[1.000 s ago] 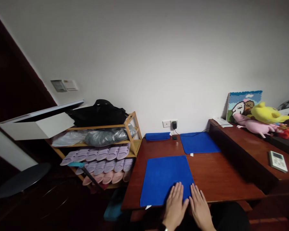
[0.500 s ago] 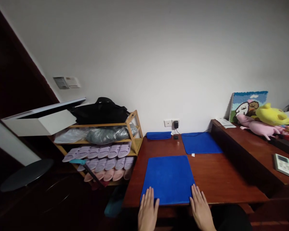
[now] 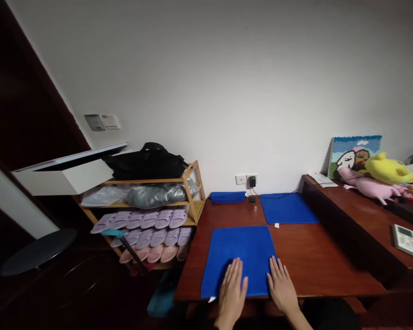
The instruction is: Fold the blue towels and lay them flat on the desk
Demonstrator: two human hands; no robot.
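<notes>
A blue cloth [image 3: 242, 247] lies spread flat near the front edge of the brown wooden table [image 3: 309, 256]. Over its lower middle is my left hand [image 3: 232, 291], fingers stretched out and holding nothing. My right hand [image 3: 281, 285] rests at the cloth's right edge, its fingers straight and the thumb apart. A small white tag [image 3: 212, 299] sticks out at the cloth's near left corner. Farther back lie a second flat blue cloth [image 3: 289, 208] and a folded or rolled blue cloth [image 3: 228, 197] against the wall.
Left of the table stands a wooden rack [image 3: 195, 201] with slippers [image 3: 163, 218] and a black bag [image 3: 147, 162]. A black plug [image 3: 252, 181] trails a cable across the back. On the raised right surface are plush toys [image 3: 387, 169] and a white remote-like device [image 3: 406, 240].
My left hand has moved right, from the cloth's left corner onto its lower middle, uncovering the white tag. My right hand has shifted slightly left. The view has tilted a little.
</notes>
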